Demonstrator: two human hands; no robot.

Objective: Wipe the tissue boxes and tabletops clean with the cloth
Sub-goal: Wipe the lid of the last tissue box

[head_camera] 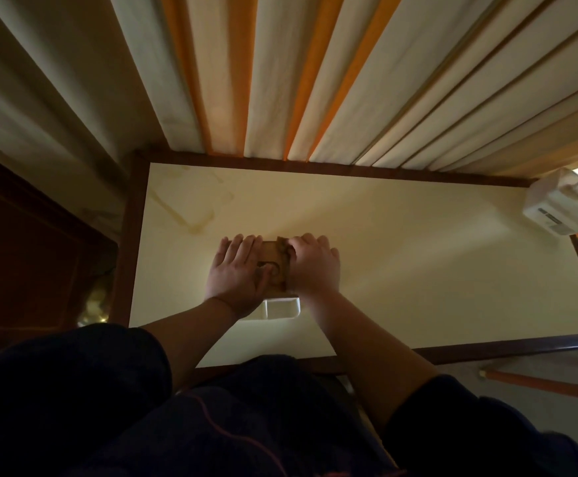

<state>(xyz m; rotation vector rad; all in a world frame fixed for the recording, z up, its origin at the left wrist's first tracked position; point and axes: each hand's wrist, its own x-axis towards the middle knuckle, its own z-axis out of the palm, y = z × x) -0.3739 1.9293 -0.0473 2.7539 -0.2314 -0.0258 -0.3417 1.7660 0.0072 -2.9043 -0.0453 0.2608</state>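
A tissue box [275, 266] with a wooden lid and a white base stands in the middle of the cream tabletop [401, 256]. My left hand [237, 273] lies flat over the box's left side, fingers straight, thumb resting on the lid near its slot. My right hand [313, 266] covers the box's right side with curled fingers, and it holds a small brownish cloth [282, 247] that shows crumpled at the fingertips. Most of the cloth is hidden under that hand. A second, white tissue box [556, 210] stands at the table's far right corner.
Cream and orange curtains [280, 80] hang along the table's far edge. A dark wooden frame [124, 253] borders the tabletop, with dark wooden furniture [33, 242] to the left. Faint brownish stain lines [191, 222] mark the table's far left. My dark-clothed lap fills the bottom.
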